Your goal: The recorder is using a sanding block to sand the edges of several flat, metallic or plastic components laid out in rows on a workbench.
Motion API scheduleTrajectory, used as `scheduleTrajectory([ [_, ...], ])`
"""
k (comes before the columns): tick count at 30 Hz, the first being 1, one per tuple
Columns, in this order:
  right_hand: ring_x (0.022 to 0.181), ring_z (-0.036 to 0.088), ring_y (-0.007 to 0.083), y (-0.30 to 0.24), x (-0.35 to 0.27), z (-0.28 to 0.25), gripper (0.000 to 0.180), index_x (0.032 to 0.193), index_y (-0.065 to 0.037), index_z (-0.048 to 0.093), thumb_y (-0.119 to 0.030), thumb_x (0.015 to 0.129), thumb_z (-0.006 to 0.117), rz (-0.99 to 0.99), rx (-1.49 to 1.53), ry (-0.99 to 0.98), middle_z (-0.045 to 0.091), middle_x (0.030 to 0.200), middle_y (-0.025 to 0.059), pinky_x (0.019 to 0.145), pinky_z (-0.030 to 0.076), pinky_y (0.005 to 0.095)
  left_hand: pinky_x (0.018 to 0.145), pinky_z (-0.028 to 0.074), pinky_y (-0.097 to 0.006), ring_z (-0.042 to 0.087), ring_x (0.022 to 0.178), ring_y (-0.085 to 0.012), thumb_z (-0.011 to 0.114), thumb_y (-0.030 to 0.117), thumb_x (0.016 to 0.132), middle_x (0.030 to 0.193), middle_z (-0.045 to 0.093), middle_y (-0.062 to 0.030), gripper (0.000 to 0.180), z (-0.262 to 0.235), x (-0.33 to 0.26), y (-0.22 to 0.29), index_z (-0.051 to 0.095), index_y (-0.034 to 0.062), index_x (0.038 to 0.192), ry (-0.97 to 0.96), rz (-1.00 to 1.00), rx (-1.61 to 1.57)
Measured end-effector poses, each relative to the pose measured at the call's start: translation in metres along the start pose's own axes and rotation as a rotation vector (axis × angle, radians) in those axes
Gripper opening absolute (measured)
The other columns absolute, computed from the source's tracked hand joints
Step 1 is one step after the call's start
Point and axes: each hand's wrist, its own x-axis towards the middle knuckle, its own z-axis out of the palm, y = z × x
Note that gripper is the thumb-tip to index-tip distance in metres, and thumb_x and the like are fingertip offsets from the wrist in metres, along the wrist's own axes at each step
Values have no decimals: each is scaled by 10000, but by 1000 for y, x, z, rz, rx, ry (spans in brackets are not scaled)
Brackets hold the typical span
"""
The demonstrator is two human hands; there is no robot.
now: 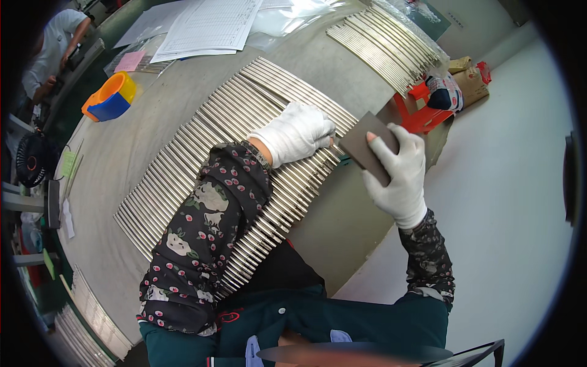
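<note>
Pressing flat on a wide row of thin metal rods, the left hand in its white glove lies palm down, fingers together and curled slightly over the rod ends near the surface's right edge. It grips nothing; it only bears down on the rods. In this head view the rods lie side by side in a long band, each rod's long axis running from upper left to lower right, with the near ends lined up along the edge just in front of the person. The floral sleeve of the left arm crosses over the band.

Just to the right, off the edge, the right hand, also gloved, pinches a dark flat rectangular pad between thumb and fingers, one fingertip showing bare on its face. The pad's near corner meets the rod ends right beside the left hand's fingertips, so the right hand is the one nearer the rod tips, and it comes at them end-on.

A second bundle of rods lies well apart, toward the upper right.
</note>
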Motion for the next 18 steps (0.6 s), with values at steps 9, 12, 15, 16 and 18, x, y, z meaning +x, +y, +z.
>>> scheduleTrajectory([
  [9, 967, 509, 360, -10, -2, 4, 538, 1124, -92, 640, -164, 602, 747, -74, 151, -33, 517, 1157, 199, 834, 439, 450, 754, 472, -417, 602, 823, -306, 617, 204, 867, 816, 601, -102, 158, -6, -2, 5, 610, 49, 837, -52, -27, 54],
  [12, 985, 515, 358, 18, 4, 15, 559, 1128, -116, 636, -177, 587, 762, 78, -188, 31, 512, 1175, 193, 863, 440, 439, 751, 472, -414, 605, 817, -303, 617, 196, 859, 808, 599, -102, 149, -5, 0, 2, 614, 48, 842, -60, -21, -1],
  [15, 1001, 518, 361, -2, -5, 5, 544, 1120, -143, 636, -186, 593, 765, 5, 76, -3, 509, 1185, 189, 870, 440, 431, 740, 488, -426, 623, 794, -316, 603, 222, 869, 796, 627, -118, 178, -3, -4, 2, 637, 51, 835, -53, -35, -1],
  [16, 1002, 516, 362, -12, -7, 1, 537, 1118, -148, 637, -185, 598, 764, -103, 241, -58, 508, 1185, 191, 863, 441, 432, 755, 498, -439, 641, 785, -328, 586, 262, 883, 794, 659, -125, 227, -4, -2, 1, 672, 56, 841, -26, -16, 16],
  [18, 1008, 511, 364, 1, -14, 12, 547, 1127, -130, 636, -174, 597, 760, -57, 136, -42, 505, 1193, 197, 859, 445, 443, 756, 498, -435, 639, 793, -328, 585, 266, 887, 798, 658, -126, 230, -1, 0, 2, 671, 56, 850, -34, -10, 12],
])
